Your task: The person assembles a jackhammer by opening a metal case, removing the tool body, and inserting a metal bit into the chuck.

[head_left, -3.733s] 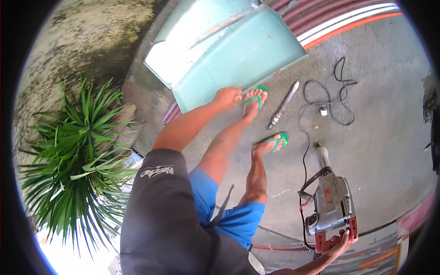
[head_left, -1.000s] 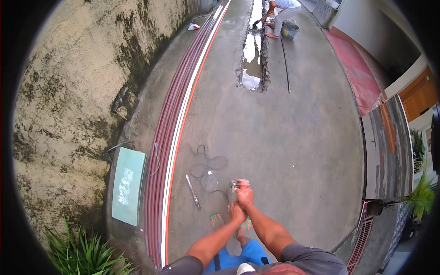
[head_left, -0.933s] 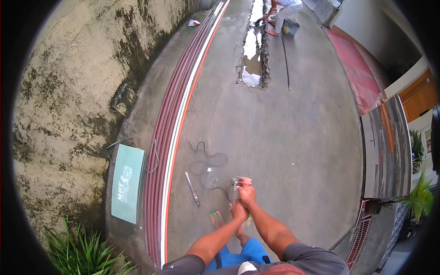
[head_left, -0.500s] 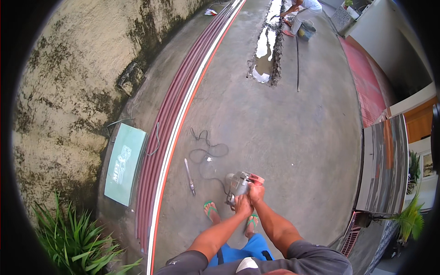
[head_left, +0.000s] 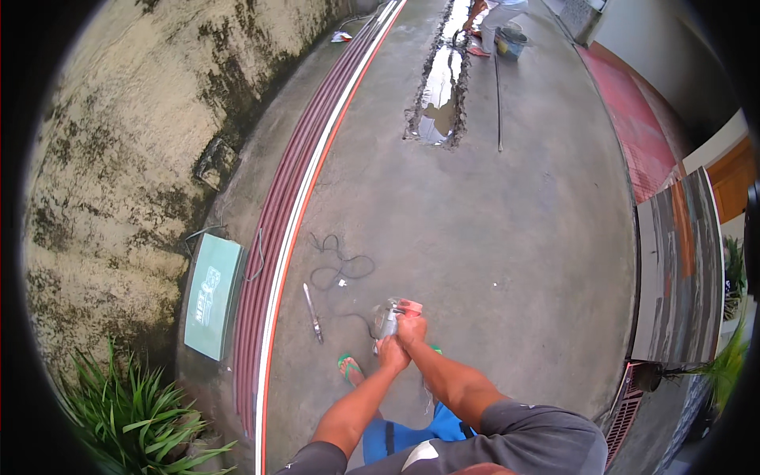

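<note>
hands (head_left: 411, 329) on jackhammer (head_left: 389, 323), bucket (head_left: 512, 49) contents unclear

Grey concrete floor (head_left: 475, 222), water-filled trench (head_left: 438, 119) cut into far part. On it: maroon and white pipes (head_left: 275, 214) lengthwise at left, green case (head_left: 214, 297) just beside them, pointed chisel (head_left: 313, 313), loosely looped cord (head_left: 342, 258), thin rod (head_left: 499, 103), bucket (head_left: 511, 43).

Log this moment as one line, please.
left hand: at power tool, grip hidden | right hand: on red handle | pointed rod: on ground | green case: beside maroon pipes
</note>
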`<action>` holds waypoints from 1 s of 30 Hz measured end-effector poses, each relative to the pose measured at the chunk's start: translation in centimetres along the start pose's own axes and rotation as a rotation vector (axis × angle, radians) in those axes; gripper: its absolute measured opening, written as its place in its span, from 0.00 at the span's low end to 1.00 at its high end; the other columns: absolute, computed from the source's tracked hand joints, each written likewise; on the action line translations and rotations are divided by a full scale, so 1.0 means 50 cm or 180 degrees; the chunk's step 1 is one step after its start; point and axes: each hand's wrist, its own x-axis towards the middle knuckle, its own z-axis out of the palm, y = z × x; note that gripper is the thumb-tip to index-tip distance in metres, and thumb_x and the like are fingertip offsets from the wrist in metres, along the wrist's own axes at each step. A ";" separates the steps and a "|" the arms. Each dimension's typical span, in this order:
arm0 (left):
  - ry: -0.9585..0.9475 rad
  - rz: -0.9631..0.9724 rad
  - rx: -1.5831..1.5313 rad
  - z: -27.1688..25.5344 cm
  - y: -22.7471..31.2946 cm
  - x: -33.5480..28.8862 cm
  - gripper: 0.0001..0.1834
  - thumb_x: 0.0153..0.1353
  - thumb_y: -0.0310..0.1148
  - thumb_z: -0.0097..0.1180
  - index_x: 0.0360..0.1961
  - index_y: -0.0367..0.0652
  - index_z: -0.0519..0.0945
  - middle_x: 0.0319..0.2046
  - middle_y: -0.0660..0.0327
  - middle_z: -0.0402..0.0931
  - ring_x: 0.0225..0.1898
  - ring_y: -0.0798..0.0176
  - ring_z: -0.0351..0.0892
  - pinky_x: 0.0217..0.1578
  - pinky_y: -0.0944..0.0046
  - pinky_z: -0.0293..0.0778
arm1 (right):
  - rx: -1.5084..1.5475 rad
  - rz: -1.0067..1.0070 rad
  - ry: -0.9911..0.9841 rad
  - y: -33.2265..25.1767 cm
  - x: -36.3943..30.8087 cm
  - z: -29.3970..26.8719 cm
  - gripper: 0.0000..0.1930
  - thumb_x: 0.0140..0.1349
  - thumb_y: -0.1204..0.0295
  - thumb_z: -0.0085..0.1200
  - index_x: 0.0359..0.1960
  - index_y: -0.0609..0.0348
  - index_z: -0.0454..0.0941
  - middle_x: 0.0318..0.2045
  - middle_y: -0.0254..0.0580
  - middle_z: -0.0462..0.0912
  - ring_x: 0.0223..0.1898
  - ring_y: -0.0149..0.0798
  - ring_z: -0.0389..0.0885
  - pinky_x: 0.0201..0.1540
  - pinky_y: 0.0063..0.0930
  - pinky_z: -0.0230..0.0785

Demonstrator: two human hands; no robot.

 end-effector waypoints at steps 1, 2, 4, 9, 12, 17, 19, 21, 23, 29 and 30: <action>-0.0174 -0.0055 0.0153 0.007 0.014 0.008 0.14 0.54 0.46 0.59 0.33 0.49 0.86 0.35 0.53 0.86 0.45 0.50 0.82 0.48 0.48 0.67 | -0.0248 -0.0025 -0.0023 0.001 0.016 -0.009 0.19 0.50 0.60 0.63 0.34 0.67 0.85 0.33 0.65 0.85 0.40 0.61 0.87 0.43 0.50 0.77; -0.0196 -0.0027 0.0178 0.014 0.027 0.020 0.14 0.54 0.46 0.59 0.33 0.49 0.86 0.35 0.53 0.86 0.45 0.50 0.82 0.48 0.48 0.67 | -0.0220 0.0002 -0.0002 0.002 0.031 -0.017 0.19 0.50 0.60 0.63 0.34 0.67 0.85 0.33 0.65 0.85 0.40 0.61 0.87 0.43 0.50 0.77; 0.0072 0.0064 0.0290 0.033 0.027 0.015 0.14 0.54 0.46 0.60 0.32 0.48 0.86 0.35 0.52 0.86 0.44 0.49 0.83 0.48 0.48 0.67 | -0.0022 -0.0040 0.0059 0.001 0.028 -0.024 0.19 0.50 0.60 0.62 0.33 0.67 0.85 0.33 0.65 0.85 0.40 0.62 0.86 0.43 0.51 0.77; 0.0130 0.0110 0.0258 0.056 0.028 0.010 0.13 0.53 0.45 0.60 0.30 0.48 0.86 0.34 0.52 0.85 0.43 0.48 0.84 0.47 0.48 0.67 | 0.0022 0.0065 -0.0060 0.010 0.033 -0.044 0.17 0.49 0.62 0.60 0.31 0.67 0.84 0.32 0.65 0.85 0.39 0.62 0.86 0.42 0.51 0.77; 0.0370 0.0268 0.0110 0.056 0.032 0.004 0.11 0.52 0.43 0.61 0.27 0.47 0.84 0.31 0.52 0.84 0.40 0.48 0.83 0.44 0.47 0.68 | 0.0212 -0.0043 0.0060 0.017 0.034 -0.040 0.16 0.49 0.63 0.59 0.31 0.66 0.84 0.31 0.65 0.84 0.38 0.62 0.86 0.41 0.52 0.77; 0.0391 0.0399 0.0152 0.036 0.012 -0.007 0.10 0.50 0.41 0.63 0.25 0.47 0.83 0.27 0.53 0.83 0.37 0.47 0.82 0.41 0.48 0.70 | 0.0054 -0.0015 -0.0027 0.016 0.014 -0.021 0.16 0.50 0.63 0.58 0.34 0.64 0.84 0.32 0.65 0.84 0.39 0.64 0.85 0.43 0.52 0.76; 0.0262 0.0393 0.0164 0.026 0.002 -0.019 0.10 0.50 0.41 0.63 0.26 0.47 0.84 0.29 0.53 0.83 0.37 0.47 0.82 0.42 0.48 0.70 | 0.0025 -0.0074 -0.0027 0.014 -0.003 -0.012 0.15 0.49 0.64 0.60 0.33 0.65 0.84 0.31 0.64 0.85 0.39 0.63 0.85 0.42 0.51 0.76; 0.0281 0.0406 0.0141 0.018 -0.005 -0.025 0.10 0.50 0.41 0.63 0.27 0.47 0.84 0.29 0.53 0.83 0.37 0.47 0.82 0.42 0.48 0.70 | -0.0001 -0.0150 -0.0016 0.013 -0.013 -0.002 0.15 0.49 0.64 0.62 0.32 0.66 0.84 0.31 0.64 0.85 0.39 0.62 0.86 0.42 0.50 0.76; 0.0313 0.0434 0.0110 0.010 -0.011 -0.031 0.10 0.50 0.41 0.63 0.28 0.47 0.84 0.30 0.53 0.84 0.37 0.47 0.82 0.41 0.48 0.70 | 0.0009 -0.0413 0.0010 0.015 -0.020 0.009 0.14 0.50 0.64 0.62 0.31 0.65 0.84 0.31 0.64 0.85 0.38 0.63 0.86 0.42 0.50 0.76; 0.0010 0.0101 -0.0117 -0.017 -0.033 -0.041 0.11 0.52 0.40 0.62 0.31 0.45 0.85 0.32 0.50 0.85 0.41 0.44 0.83 0.44 0.48 0.72 | 0.0038 -0.0521 -0.0243 0.013 -0.047 0.031 0.17 0.50 0.63 0.59 0.37 0.64 0.83 0.37 0.66 0.84 0.42 0.65 0.84 0.45 0.52 0.76; 0.0031 0.0049 -0.0241 -0.018 -0.036 -0.038 0.11 0.53 0.40 0.62 0.31 0.44 0.85 0.33 0.49 0.85 0.41 0.44 0.83 0.45 0.49 0.73 | 0.0026 -0.0533 -0.0228 0.012 -0.047 0.034 0.17 0.50 0.63 0.59 0.37 0.64 0.83 0.37 0.66 0.84 0.42 0.65 0.84 0.45 0.52 0.76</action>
